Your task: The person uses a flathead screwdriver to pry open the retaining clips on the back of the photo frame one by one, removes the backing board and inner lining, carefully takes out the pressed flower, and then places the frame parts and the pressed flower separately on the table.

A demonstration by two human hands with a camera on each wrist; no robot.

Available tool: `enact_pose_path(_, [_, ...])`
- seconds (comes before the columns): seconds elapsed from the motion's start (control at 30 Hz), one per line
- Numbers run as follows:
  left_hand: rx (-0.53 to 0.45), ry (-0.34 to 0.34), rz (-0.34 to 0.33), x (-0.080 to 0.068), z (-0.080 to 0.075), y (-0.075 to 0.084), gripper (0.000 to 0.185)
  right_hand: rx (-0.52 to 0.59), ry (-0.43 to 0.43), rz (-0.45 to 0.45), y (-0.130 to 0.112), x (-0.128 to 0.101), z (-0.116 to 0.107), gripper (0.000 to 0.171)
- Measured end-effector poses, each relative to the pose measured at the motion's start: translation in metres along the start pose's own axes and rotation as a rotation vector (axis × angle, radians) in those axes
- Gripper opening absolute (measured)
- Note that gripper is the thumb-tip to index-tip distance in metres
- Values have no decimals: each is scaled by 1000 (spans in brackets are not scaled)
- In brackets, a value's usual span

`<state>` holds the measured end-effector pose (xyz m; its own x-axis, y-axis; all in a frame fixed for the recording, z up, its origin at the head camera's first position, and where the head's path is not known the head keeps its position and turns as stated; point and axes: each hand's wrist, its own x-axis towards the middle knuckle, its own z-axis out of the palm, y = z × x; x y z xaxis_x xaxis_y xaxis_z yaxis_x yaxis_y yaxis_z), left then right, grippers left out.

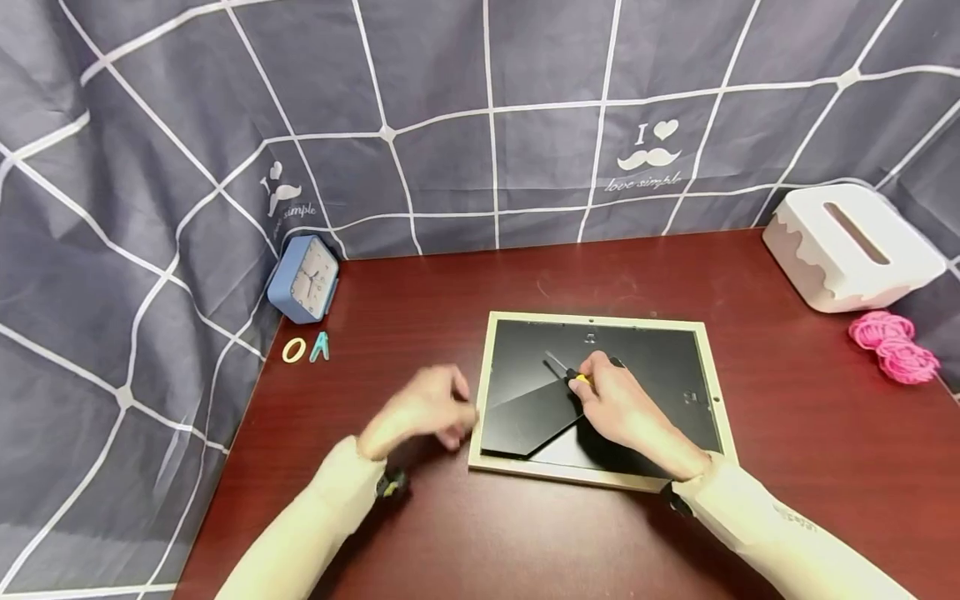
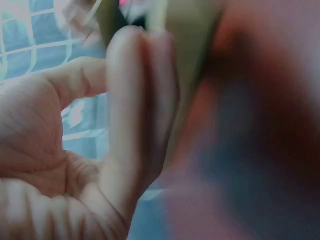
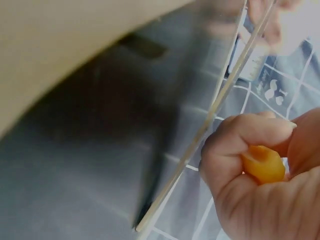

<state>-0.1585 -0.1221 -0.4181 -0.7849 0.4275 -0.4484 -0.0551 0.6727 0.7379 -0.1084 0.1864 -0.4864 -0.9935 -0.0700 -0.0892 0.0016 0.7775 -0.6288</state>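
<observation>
Right hand (image 1: 618, 408) grips a yellow-handled screwdriver (image 1: 576, 377) over the picture frame (image 1: 600, 398); blurred left hand (image 1: 423, 410) hovers loose beside it; curtain (image 1: 645, 158) behind reads "love simple"

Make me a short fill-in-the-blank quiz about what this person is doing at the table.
1. The right hand grips a screwdriver with a ____ handle.
2. The picture frame lies with its ____ backing facing up.
3. The blue clock stands in the table's far ____ corner.
4. The left hand holds ____.

Missing words: yellow; black; left; nothing
</observation>
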Motion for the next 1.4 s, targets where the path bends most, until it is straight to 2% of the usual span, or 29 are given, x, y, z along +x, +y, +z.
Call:
enact_pose_path(0.07, [146,127,156,18,-13,15,20,2,-6,17,-5,2,-3,20])
enact_pose_path(0.13, [316,261,312,43,-20,32,18,5,-6,32,-6,5,-3,20])
enact_pose_path(0.2, [433,321,417,71,-17,45,23,-2,-6,47,-2,8,1,19])
enact_pose_path(0.23, [488,317,445,84,-14,51,25,-6,-5,43,-1,9,2,19])
enact_pose_path(0.3, [561,260,451,107,-7,59,27,-8,-6,41,-2,8,4,18])
enact_pose_path(0.37, [609,208,420,123,-1,64,25,-1,-11,31,-7,7,3,17])
enact_pose_path(0.43, [655,203,381,131,3,64,23,0,-13,15,-12,5,3,17])
enact_pose_path(0.53, [676,223,332,130,5,59,23,25,-31,14,-19,2,2,15])
enact_pose_path(0.6, [691,250,324,126,6,55,23,19,-29,9,-19,0,1,14])
enact_pose_path(0.73, [703,270,322,114,5,49,24,15,-29,-9,-22,-4,-8,15])
enact_pose_path(0.9, [678,277,309,96,3,39,24,23,-53,-34,-37,-10,-25,14])
enact_pose_path(0.93, [661,279,325,100,2,26,27,13,-51,-51,-38,-10,-25,14])
enact_pose_path(1.13, [647,265,348,77,4,13,29,-41,-48,-100,-56,-18,-34,13])
enact_pose_path(1.17, [655,263,333,66,6,20,26,-41,-67,-94,-63,-20,-38,12])
enact_pose_path(1.2, [649,259,328,63,7,17,26,-33,-88,-86,-70,-22,-44,11])
enact_pose_path(1.3, [618,248,306,62,12,3,23,-52,-114,-74,-71,-22,-45,10])
enact_pose_path(1.4, [576,231,300,71,23,-19,14,-82,-111,-76,-55,-19,-37,10])
